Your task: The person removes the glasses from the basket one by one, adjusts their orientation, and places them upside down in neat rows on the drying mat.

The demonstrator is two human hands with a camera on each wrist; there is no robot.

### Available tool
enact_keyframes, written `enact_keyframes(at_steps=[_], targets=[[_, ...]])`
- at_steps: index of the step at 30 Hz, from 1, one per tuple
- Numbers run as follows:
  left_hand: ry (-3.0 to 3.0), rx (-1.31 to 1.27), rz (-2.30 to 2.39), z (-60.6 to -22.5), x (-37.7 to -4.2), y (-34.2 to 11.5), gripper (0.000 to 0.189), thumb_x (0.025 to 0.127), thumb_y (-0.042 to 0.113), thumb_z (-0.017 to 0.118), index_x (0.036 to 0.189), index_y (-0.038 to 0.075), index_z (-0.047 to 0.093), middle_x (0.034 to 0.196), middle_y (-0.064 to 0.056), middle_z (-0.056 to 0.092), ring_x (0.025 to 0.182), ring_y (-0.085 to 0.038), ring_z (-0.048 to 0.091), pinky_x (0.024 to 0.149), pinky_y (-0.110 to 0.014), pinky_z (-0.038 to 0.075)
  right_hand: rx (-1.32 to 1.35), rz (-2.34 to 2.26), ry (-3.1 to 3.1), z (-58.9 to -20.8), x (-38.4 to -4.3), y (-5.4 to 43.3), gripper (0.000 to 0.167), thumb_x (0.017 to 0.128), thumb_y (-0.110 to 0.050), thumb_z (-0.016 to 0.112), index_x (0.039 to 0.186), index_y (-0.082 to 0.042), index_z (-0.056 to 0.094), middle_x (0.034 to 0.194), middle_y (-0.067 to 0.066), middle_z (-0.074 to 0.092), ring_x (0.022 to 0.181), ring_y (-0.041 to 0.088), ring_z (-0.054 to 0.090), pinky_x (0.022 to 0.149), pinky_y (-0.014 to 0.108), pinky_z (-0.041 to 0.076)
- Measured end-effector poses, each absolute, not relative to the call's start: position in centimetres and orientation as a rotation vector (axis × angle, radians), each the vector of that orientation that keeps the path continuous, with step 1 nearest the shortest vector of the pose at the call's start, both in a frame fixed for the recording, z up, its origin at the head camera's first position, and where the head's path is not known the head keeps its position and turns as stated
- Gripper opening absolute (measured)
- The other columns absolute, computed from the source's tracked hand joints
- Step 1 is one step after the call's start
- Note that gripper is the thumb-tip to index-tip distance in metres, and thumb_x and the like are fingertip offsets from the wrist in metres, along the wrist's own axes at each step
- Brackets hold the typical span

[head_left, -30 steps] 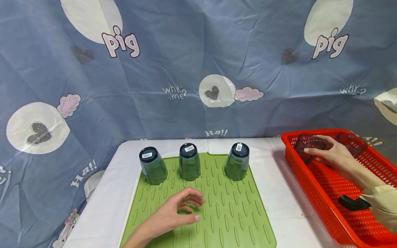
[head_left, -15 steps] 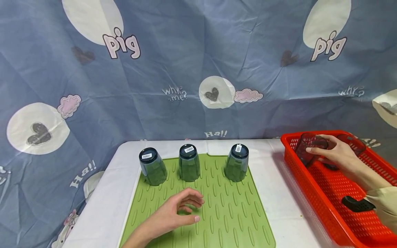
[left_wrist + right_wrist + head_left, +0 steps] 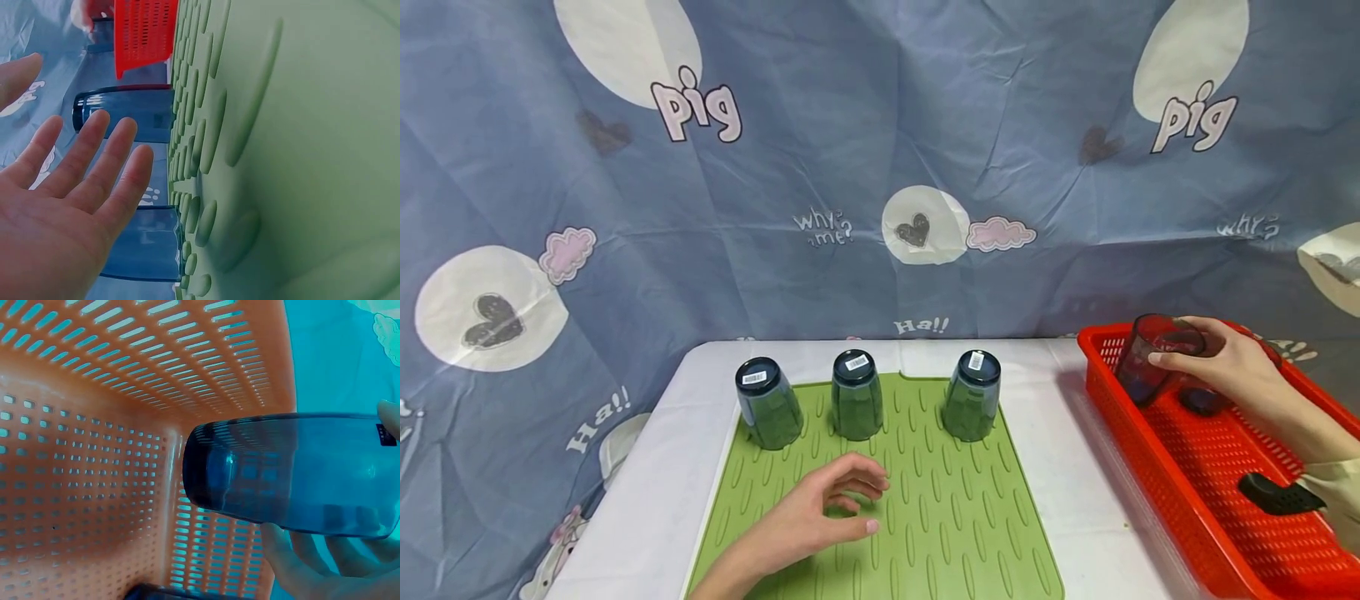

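Note:
My right hand [image 3: 1240, 362] grips a dark blue tinted drinking glass [image 3: 1150, 367] near its rim, fingers on one side and thumb on the other. Mouth up and slightly tilted, this glass stands out above the red basket's rim; its thick base shows in the right wrist view. My left hand [image 3: 820, 517] hovers over the green mat [image 3: 955, 533], fingers loosely bent and holding nothing. Along the mat's far side stand three upside-down glasses: a left one [image 3: 771, 408], a middle one [image 3: 857, 400] and a right one [image 3: 972, 400], with labels on their bases.
The red perforated basket [image 3: 1176, 500] stands to the right of the mat on the white tablecloth [image 3: 1082, 500]. Another dark glass [image 3: 1201, 400] lies in it, partly hidden behind my right hand. Beside the sleeve is a black object [image 3: 1277, 493]. A printed cloth [image 3: 820, 150] hangs behind.
My right hand has raised the glass a little out of the basket and moved slightly right. The left hand and the three glasses on the mat stay put.

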State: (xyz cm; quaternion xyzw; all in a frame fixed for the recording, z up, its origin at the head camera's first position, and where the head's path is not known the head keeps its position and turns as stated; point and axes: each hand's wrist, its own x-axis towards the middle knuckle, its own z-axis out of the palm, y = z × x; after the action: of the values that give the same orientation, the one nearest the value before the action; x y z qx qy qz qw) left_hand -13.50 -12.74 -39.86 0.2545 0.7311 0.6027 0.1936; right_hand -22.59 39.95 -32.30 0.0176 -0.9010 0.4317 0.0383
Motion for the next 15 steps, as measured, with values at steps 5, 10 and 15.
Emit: enact_keyframes(at_steps=[5, 10, 15], targets=[[2.048, 0.719, 1.688, -39.86, -13.53, -12.85, 0.04, 0.092, 0.012, 0.069, 0.129, 0.012, 0.055, 0.127, -0.017, 0.057, 0.118, -0.039, 0.053, 0.099, -0.045, 0.047, 0.034, 1.278, -2.745, -32.13, -22.37, 39.8, 0.077, 0.09, -0.027, 0.074, 0.146, 0.003, 0.03, 0.09, -0.014, 0.065, 0.073, 0.012, 0.069, 0.059, 0.028, 0.057], [2.05, 0.717, 1.688, -39.92, -13.51, -12.92, 0.038, 0.092, 0.012, 0.069, 0.128, 0.015, 0.055, 0.127, -0.017, 0.057, 0.118, -0.039, 0.053, 0.098, -0.045, 0.047, 0.007, 1.262, -2.734, -31.84, -22.17, 39.58, 0.08, 0.09, -0.029, 0.074, 0.147, 0.004, 0.029, 0.091, -0.015, 0.06, 0.073, 0.011, 0.069, 0.06, 0.027, 0.058], [2.052, 0.726, 1.695, -39.84, -13.64, -12.94, 0.037, 0.092, 0.011, 0.069, 0.127, 0.017, 0.056, 0.127, -0.017, 0.057, 0.118, -0.039, 0.053, 0.098, -0.045, 0.048, -0.022, 1.286, -2.719, -31.49, -21.87, 39.51, 0.081, 0.09, -0.031, 0.073, 0.148, 0.002, 0.027, 0.091, -0.017, 0.06, 0.074, 0.013, 0.071, 0.061, 0.027, 0.058]])
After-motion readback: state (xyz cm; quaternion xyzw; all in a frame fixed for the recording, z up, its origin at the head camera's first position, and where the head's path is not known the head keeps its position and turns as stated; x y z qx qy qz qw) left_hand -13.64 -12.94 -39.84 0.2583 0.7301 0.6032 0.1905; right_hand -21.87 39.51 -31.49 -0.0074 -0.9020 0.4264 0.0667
